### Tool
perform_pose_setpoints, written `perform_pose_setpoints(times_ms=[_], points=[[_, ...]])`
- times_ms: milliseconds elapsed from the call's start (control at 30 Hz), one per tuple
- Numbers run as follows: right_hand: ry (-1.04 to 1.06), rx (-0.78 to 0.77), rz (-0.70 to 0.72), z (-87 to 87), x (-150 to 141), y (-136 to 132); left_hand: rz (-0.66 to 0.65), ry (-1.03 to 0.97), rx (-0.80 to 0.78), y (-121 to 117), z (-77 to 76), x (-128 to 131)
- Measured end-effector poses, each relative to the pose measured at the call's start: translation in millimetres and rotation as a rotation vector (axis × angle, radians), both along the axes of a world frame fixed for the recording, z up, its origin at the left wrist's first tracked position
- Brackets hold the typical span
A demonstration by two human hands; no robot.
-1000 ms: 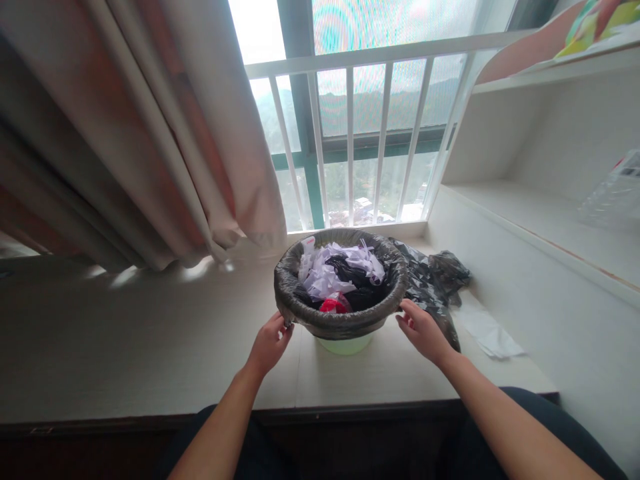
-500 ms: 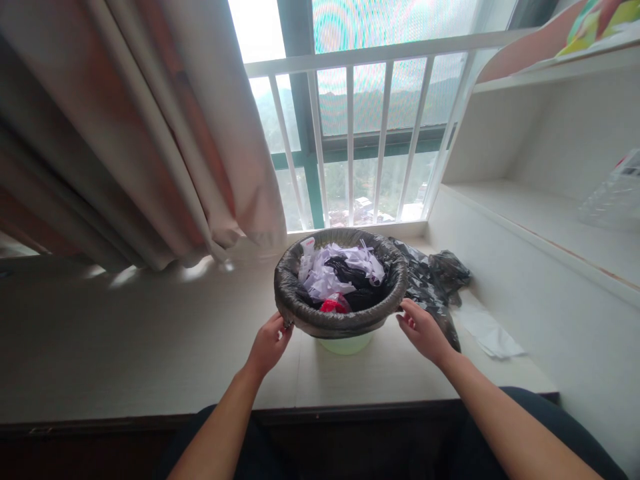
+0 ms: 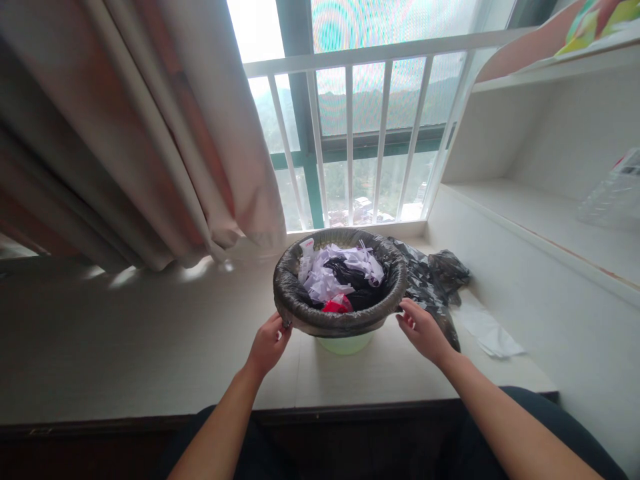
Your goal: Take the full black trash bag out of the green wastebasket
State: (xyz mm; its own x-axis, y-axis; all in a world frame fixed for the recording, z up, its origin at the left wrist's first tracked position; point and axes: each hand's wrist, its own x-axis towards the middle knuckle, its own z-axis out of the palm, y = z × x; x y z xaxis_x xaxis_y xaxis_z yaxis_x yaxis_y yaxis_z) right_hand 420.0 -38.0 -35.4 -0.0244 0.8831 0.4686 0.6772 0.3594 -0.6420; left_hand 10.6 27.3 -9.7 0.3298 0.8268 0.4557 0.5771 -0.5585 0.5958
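A pale green trash bin (image 3: 346, 345) stands upright on the light window ledge, lined with a black trash bag (image 3: 345, 325) folded over its rim. Inside lie white paper strips (image 3: 325, 280), crumpled black plastic (image 3: 363, 298) and a red wrapper (image 3: 339, 304). My left hand (image 3: 269, 343) pinches the bag's folded edge at the near left of the rim. At the near right, my right hand (image 3: 419, 327) has its fingers closed on the edge of the same bag. Both hands sit just below the rim.
Another crumpled black plastic bag (image 3: 433, 287) lies right of the bin, beside a flat white sheet (image 3: 493, 333). White railings (image 3: 350, 147) and a window stand behind. A curtain (image 3: 150, 133) hangs at the left. On the right shelf (image 3: 545, 207) rests a clear plastic container (image 3: 613, 193).
Almost nothing differs. Both hands keep their places at the bag's edge, and the red wrapper in the bin looks very slightly shifted.
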Motion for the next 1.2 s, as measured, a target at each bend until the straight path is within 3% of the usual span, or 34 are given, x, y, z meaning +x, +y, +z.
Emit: perform_pose_setpoints(times_ms=[667,1200], points=[[0.039,0.007,0.029,2.2,-0.1,-0.8,0.024,-0.002,-0.006,-3.0,4.8,1.9],[0.021,-0.021,0.014,2.8,-1.1,-0.9,0.014,-0.009,-0.049,1.3,-2.9,-0.4]])
